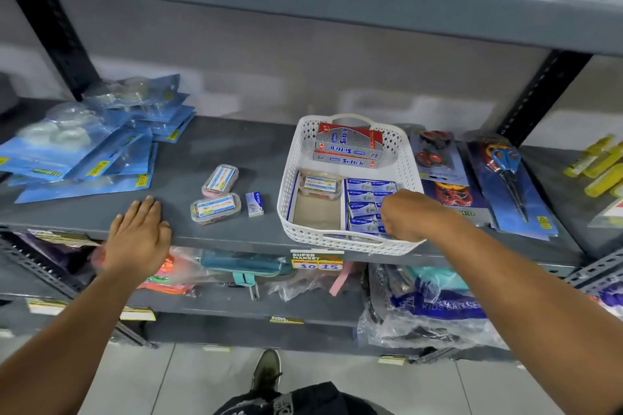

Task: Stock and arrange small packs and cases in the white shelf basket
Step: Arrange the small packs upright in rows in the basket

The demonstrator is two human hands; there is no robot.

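The white shelf basket stands on the grey shelf, right of centre. Inside it are red and silver boxes at the back, one clear case in the middle and rows of small blue packs at the front right. My right hand reaches into the basket's front right corner over the blue packs, fingers curled down; what they hold is hidden. Left of the basket lie two clear cases and one small blue pack. My left hand rests flat on the shelf edge, holding nothing.
Blue blister packs of tape pile up at the left. Carded scissors lie right of the basket, yellow items further right. A price tag hangs under the basket. Bags fill the lower shelf.
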